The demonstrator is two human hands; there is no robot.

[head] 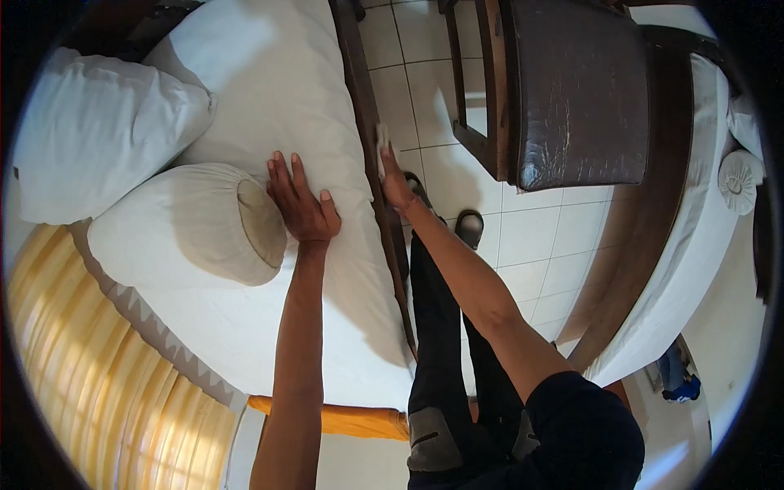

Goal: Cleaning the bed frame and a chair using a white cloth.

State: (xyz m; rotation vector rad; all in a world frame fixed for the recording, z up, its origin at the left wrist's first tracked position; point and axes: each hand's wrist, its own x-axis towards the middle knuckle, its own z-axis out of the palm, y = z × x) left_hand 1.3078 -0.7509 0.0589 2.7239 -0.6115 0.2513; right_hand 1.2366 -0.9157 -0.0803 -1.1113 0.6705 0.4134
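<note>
My left hand (302, 205) presses flat, fingers spread, on the white sheet of a bed (282, 110), close to the round end of a white bolster (184, 220). A white pillow (110, 135) lies beyond the bolster. On the bed's other side, my right hand (395, 180) holds a pale folded cloth (382, 144) against the dark wooden side rail (361, 86). The cloth is partly hidden behind the fingers.
A chair with a worn dark seat (582, 98) stands on the tiled floor (533, 233) to the right. Past it is a second bed with a white mattress (667, 275). Yellow curtains (110, 367) hang at lower left. An orange cloth (361, 421) lies along the near bed end.
</note>
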